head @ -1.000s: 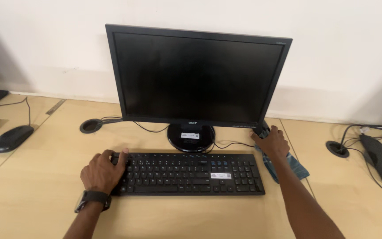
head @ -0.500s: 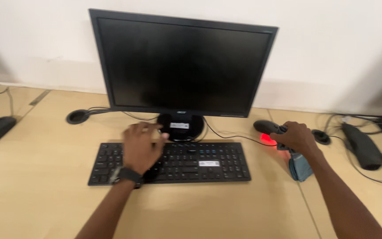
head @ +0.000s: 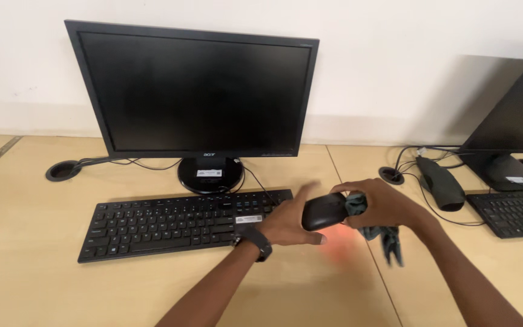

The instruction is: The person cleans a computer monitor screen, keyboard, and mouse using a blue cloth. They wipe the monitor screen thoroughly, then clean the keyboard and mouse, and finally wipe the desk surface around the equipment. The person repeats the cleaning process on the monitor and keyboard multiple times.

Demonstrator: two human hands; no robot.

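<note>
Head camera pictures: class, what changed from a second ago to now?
The left hand left the keyboard and crossed right to the black mouse, now lifted off the desk with a red glow beneath. The right hand holds mouse and cloth. Monitor and keyboard stayed put.

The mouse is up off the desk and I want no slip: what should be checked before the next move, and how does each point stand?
1. Mouse clear of the desk: ok, it is lifted, with red light glowing on the wood below it.
2. Left hand supporting the mouse: ok, it is against the mouse's near side.
3. Right hand holding the cloth: ok, the dark cloth hangs from it beside the mouse.
4. Mouse cable free of snags: cannot tell, the cables near it run behind the keyboard toward the monitor stand.
5. Firmness of the grip: cannot tell, the left fingers are blurred.
</note>
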